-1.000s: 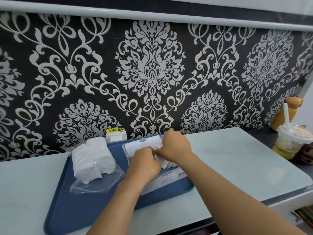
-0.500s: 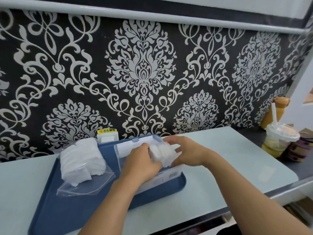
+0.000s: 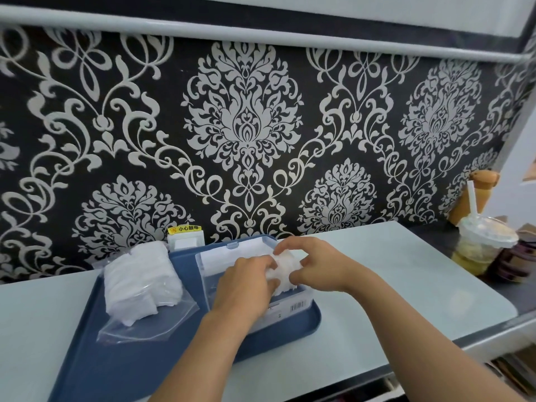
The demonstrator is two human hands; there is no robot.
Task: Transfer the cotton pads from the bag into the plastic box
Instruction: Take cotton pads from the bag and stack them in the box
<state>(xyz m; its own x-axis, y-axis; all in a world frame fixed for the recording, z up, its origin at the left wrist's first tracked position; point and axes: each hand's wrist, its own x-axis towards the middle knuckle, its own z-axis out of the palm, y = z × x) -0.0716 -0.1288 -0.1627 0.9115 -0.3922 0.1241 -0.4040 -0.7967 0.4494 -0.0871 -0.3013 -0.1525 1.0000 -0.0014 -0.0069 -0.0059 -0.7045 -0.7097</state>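
Holding a white, fluffy bundle of round cotton pads (image 3: pixel 285 266) between both hands, I keep it just above the open clear plastic box (image 3: pixel 301 300) with the barcode label on its near wall; my left hand (image 3: pixel 246 285) has its fingers curled onto the left end of the bundle, my right hand (image 3: pixel 311 264) pinches the right end with thumb below and fingers (image 3: pixel 285 246) arched over the top; both sets of fingers are clamped on the pads.

A second ago my hands were low and close together in the box with the pads barely showing; half a second ago the bundle had come up between them; now it sits squeezed a little tighter and nearer the box's right end, so I judge I am squaring the stack before pressing it in; this batch is not yet settled.

Everything stands on the dark blue plastic tray (image 3: pixel 139 361) on the pale table (image 3: pixel 391 285); the clear zip bag (image 3: pixel 145 288), still bulging with white pads, lies on the tray to the left of the box, well apart from my hands and untouched across all three moments, so much of the transfer remains.

The view has shifted a little left since the earliest moment; the iced drink cup with straw (image 3: pixel 483 245) stays at the far right.
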